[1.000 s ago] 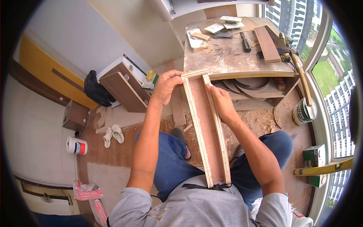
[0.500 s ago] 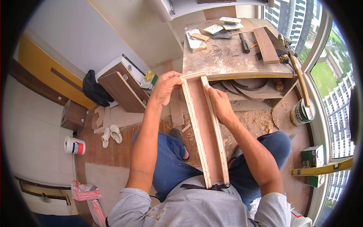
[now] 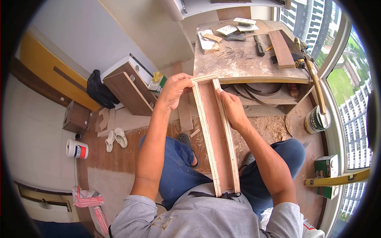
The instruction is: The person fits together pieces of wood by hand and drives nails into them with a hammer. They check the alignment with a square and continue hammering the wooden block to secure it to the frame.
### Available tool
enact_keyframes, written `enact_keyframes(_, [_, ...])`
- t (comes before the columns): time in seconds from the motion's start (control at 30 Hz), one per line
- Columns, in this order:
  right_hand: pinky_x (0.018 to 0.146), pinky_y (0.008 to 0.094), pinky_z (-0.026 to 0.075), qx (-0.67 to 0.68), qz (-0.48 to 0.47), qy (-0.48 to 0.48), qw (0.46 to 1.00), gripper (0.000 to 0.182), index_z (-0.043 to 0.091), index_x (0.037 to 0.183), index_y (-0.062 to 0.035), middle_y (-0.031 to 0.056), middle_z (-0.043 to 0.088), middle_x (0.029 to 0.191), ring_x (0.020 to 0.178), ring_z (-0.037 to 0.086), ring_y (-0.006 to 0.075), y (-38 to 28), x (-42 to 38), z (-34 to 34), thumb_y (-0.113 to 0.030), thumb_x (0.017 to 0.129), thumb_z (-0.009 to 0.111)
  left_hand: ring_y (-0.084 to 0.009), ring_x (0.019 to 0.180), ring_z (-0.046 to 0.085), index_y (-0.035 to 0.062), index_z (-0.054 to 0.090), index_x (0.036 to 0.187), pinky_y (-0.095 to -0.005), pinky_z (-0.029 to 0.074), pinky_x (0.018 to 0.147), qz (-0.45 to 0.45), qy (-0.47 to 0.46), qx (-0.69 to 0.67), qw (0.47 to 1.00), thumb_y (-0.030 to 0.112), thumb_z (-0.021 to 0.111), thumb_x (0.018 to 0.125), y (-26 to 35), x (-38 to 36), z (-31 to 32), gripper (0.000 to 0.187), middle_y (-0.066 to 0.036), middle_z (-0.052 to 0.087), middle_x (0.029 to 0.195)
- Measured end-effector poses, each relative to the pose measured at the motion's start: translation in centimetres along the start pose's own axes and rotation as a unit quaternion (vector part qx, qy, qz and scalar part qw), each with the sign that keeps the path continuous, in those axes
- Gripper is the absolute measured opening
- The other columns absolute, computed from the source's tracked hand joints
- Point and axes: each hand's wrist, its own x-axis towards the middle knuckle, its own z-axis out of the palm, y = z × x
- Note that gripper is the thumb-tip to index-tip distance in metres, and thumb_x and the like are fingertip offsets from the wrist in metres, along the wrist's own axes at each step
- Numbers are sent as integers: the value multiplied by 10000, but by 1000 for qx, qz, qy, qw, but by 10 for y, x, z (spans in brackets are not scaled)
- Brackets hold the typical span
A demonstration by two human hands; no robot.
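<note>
A long, narrow wooden frame (image 3: 214, 139) with a reddish inner panel and pale plywood edges runs from the workbench's front edge down to the waist. My left hand (image 3: 174, 89) grips its far left corner, thumb on the top and fingers curled round the side. On the right rail, near the far end, my right hand (image 3: 232, 107) is closed with its thumb along the edge. The near end of the frame rests against the grey shirt.
The workbench (image 3: 238, 67) holds socket plates, a chisel (image 3: 259, 46) and a dark board (image 3: 281, 49). A hammer (image 3: 315, 85) leans by a paint tub (image 3: 317, 120). A yellow level (image 3: 337, 177) lies at right. White clogs (image 3: 120, 137) and shavings (image 3: 266, 129) are on the floor.
The view has shifted slightly, so the bench items appear a little further right. Both hands keep their hold on the wooden frame, which has barely moved.
</note>
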Motion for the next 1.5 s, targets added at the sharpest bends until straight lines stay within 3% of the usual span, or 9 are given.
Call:
enact_keyframes(0.4, [911, 372, 503, -35, 5, 24, 999, 732, 709, 1158, 132, 207, 740, 1006, 996, 657, 219, -4, -1, 1, -566, 981, 576, -147, 975, 661, -4, 710, 1126, -341, 511, 950, -2, -49, 5, 999, 104, 676, 958, -4, 3, -9, 202, -66, 733, 1043])
enact_keyframes(0.5, [844, 314, 488, -71, -1, 26, 997, 605, 699, 1150, 105, 96, 701, 1039, 923, 599, 138, -6, -5, 1, -478, 1041, 578, -156, 991, 663, -11, 713, 1161, -344, 507, 958, 16, -55, 29, 998, 150, 655, 993, -5, 2, -7, 240, -75, 737, 1076])
enact_keyframes(0.6, [918, 371, 499, -55, -14, 34, 998, 711, 715, 1143, 124, 215, 743, 1008, 1003, 659, 221, 2, 2, -1, -554, 984, 577, -145, 998, 660, 1, 732, 1130, -344, 504, 981, 3, -57, -49, 997, 189, 649, 1010, -2, -2, -8, 238, -54, 742, 1078])
enact_keyframes(0.7, [784, 324, 465, 38, -22, 24, 999, 594, 706, 1041, 104, 66, 672, 907, 871, 563, 132, 0, -2, 1, -479, 1018, 593, -148, 1024, 652, 1, 739, 1190, -340, 491, 984, 11, -78, -10, 997, 233, 605, 1042, -2, -3, -13, 305, -59, 738, 1102])
enact_keyframes(0.87, [764, 294, 423, 61, -35, -23, 997, 461, 672, 959, 42, -4, 616, 909, 853, 500, 94, -14, -10, 2, -385, 1079, 544, -128, 1031, 632, 3, 733, 1253, -287, 457, 937, 21, -52, -20, 998, 238, 618, 1019, -2, -2, -21, 351, -42, 732, 1072])
enact_keyframes(0.93, [789, 287, 431, 125, -49, -3, 991, 418, 677, 1006, 12, 3, 618, 968, 878, 499, 94, -11, -9, 6, -365, 1095, 521, -140, 1115, 611, -35, 697, 1305, -299, 451, 1011, 29, -73, 89, 993, 193, 583, 1007, 3, -3, -22, 392, -58, 722, 1170])
enact_keyframes(0.97, [869, 290, 462, 85, -31, -33, 995, 438, 682, 1140, 27, 35, 657, 1086, 960, 559, 108, 6, 4, -10, -369, 1111, 497, -129, 1150, 591, -40, 690, 1316, -285, 434, 1028, 22, -75, 79, 994, 158, 581, 972, 6, -3, -21, 411, -57, 717, 1181])
enact_keyframes(1.13, [993, 307, 471, 89, -55, -54, 993, 518, 628, 1321, 53, 78, 681, 1235, 1109, 616, 139, -18, -6, -13, -394, 1135, 444, -129, 1140, 613, -16, 706, 1301, -288, 459, 1030, 66, -84, 9, 994, 95, 593, 943, 29, -12, -12, 391, -59, 717, 1188])
enact_keyframes(1.5, [901, 288, 429, 61, -148, -24, 987, 431, 653, 1028, -19, -6, 604, 1022, 954, 508, 97, -61, -9, -6, -388, 1134, 457, -121, 1091, 651, 32, 682, 1344, -320, 541, 964, 99, -140, -11, 985, 18, 561, 941, 75, -34, -14, 421, -53, 685, 1268])
